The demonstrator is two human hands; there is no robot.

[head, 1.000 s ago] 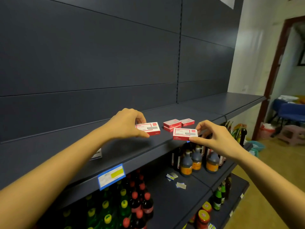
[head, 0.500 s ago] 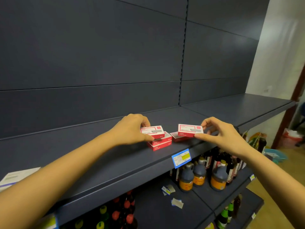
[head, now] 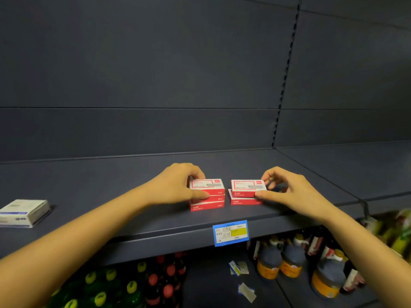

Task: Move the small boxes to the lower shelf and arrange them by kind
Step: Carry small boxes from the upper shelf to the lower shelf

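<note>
Two stacks of small red and white boxes stand side by side on the dark shelf (head: 133, 221). The left stack (head: 208, 202) is three boxes high, and my left hand (head: 175, 185) grips its top box (head: 206, 185) with the thumb on the front face. The right stack (head: 244, 200) is two boxes high. My right hand (head: 287, 190) pinches its top box (head: 248, 187) between thumb and fingers at the right end. A white and blue box (head: 23, 212) lies alone at the far left of the same shelf.
A blue and yellow price tag (head: 230, 232) hangs on the shelf's front edge. Below, the lower shelf (head: 213, 287) holds dark sauce jugs (head: 289, 261), red and yellow capped bottles (head: 133, 285) and loose paper tags (head: 239, 267). A dark back panel rises behind.
Both hands have brought their boxes down onto the stacks. The left box now tops a stack of three, the right box sits on another. The camera has swung left and closer.
</note>
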